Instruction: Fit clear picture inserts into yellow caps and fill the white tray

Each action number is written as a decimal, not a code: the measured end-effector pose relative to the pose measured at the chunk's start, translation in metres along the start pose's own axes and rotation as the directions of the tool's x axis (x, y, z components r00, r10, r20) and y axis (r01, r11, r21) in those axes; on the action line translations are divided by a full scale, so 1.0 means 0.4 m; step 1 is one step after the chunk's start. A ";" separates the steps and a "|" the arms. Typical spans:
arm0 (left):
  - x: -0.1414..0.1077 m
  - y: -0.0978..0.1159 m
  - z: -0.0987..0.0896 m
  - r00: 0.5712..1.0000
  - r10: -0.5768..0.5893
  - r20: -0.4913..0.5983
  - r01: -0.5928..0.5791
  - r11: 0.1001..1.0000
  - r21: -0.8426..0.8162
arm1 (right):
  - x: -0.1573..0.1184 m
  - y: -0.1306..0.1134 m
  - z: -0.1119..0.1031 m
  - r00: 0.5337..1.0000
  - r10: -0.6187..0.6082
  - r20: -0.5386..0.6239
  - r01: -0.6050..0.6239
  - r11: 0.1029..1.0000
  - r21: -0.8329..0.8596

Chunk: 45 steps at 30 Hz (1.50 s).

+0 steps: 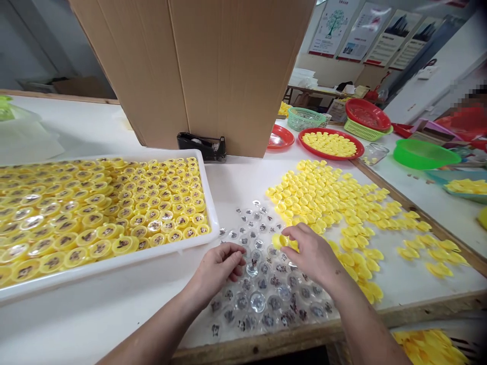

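Observation:
My right hand (310, 249) holds a small yellow plastic piece (280, 241) between thumb and fingers, over the right side of the clear discs. My left hand (224, 261) hovers at the left edge of these discs, its fingers curled together; whether anything is between them is too small to tell. The clear round discs (257, 301) with small printed pictures lie spread on the white table (160, 314). Many loose yellow pieces (312, 190) lie beyond and to the right of my right hand. On the left, a white tray (213, 223) holds rows of yellow pieces with pictures in them.
A large cardboard box (213, 71) stands at the back, a black tape dispenser (202, 147) before it. Behind the loose pieces are a red plate (359, 151) of yellow pieces, a green basket (304, 119) and a green basin (424, 154). A wooden strip edges the table.

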<state>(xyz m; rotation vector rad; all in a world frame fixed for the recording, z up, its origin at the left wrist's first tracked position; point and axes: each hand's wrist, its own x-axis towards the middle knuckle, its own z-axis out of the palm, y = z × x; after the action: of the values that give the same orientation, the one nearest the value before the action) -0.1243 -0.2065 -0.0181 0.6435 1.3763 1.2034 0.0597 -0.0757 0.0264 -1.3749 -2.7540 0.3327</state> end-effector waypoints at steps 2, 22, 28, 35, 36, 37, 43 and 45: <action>-0.005 -0.003 0.007 0.992 -0.088 0.085 0.103 0.974 -0.202 | -0.032 -0.058 -0.007 0.992 -0.126 0.006 0.124 0.982 0.140; -0.008 0.009 -0.003 0.955 -0.123 0.271 0.268 0.752 -0.603 | 0.158 0.007 0.065 1.000 -0.006 0.005 0.006 0.991 -0.135; -0.003 0.005 0.000 0.966 -0.146 0.215 0.246 0.778 -0.578 | 0.056 -0.029 0.026 1.000 -0.012 0.000 0.012 0.960 0.278; -0.009 -0.003 0.012 0.986 -0.029 0.162 0.121 0.797 -0.591 | -0.044 -0.126 0.076 0.983 -0.109 0.149 -0.116 0.260 0.959; -0.012 -0.004 0.013 0.985 -0.005 0.171 0.105 0.808 -0.580 | -0.045 -0.132 0.084 0.984 -0.102 0.147 -0.117 0.256 0.959; -0.015 -0.005 0.014 0.983 0.012 0.181 0.095 0.818 -0.567 | -0.044 -0.135 0.089 0.985 -0.096 0.141 -0.112 0.262 0.958; -0.015 -0.016 0.015 0.981 0.026 0.195 0.076 0.865 -0.496 | -0.056 -0.143 0.073 0.997 -0.076 -0.007 0.041 0.457 0.889; -0.012 -0.019 0.015 0.980 0.026 0.198 0.079 0.859 -0.506 | -0.065 -0.145 0.062 0.991 -0.107 -0.083 0.130 0.584 0.801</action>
<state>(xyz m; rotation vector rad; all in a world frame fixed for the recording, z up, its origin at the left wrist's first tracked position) -0.1157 -0.2117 -0.0222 0.3478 0.8371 1.3718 0.0267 -0.1346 0.0159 -0.8958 -2.1142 1.3401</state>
